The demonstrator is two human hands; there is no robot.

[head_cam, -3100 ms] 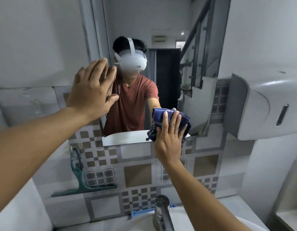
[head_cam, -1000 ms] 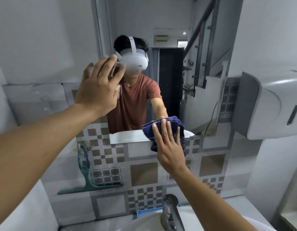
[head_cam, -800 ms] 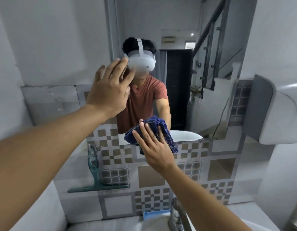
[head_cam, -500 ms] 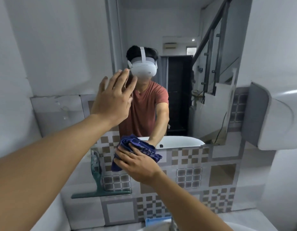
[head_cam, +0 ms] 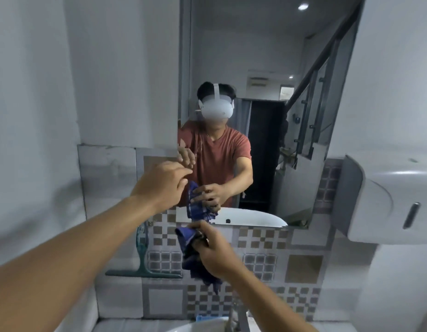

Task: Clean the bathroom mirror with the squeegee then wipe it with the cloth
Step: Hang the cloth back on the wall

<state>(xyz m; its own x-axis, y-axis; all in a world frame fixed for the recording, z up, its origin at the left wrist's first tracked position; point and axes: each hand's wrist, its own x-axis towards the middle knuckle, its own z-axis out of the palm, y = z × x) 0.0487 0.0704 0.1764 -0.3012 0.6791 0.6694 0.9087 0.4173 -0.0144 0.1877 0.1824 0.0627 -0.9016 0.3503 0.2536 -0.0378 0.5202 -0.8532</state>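
Observation:
The mirror [head_cam: 267,56] hangs on the wall above the tiled band. My right hand [head_cam: 214,250] grips a bunched dark blue cloth [head_cam: 190,255] just below the mirror's lower edge, clear of the glass, and the cloth hangs down from my fist. My left hand [head_cam: 162,183] is in the air at the mirror's lower left corner, fingers loosely bent, holding nothing. The teal squeegee [head_cam: 143,259] leans against the tiled wall at the lower left, with its blade at the bottom.
A white paper dispenser [head_cam: 387,200] sticks out from the wall on the right. The chrome tap [head_cam: 238,315] and white basin rim [head_cam: 195,327] lie at the bottom edge. A blue item [head_cam: 205,317] sits behind the tap.
My right hand has come off the mirror and dropped below its edge, bunching the cloth in a fist. My left hand left the glass and lowered, fingers relaxing.

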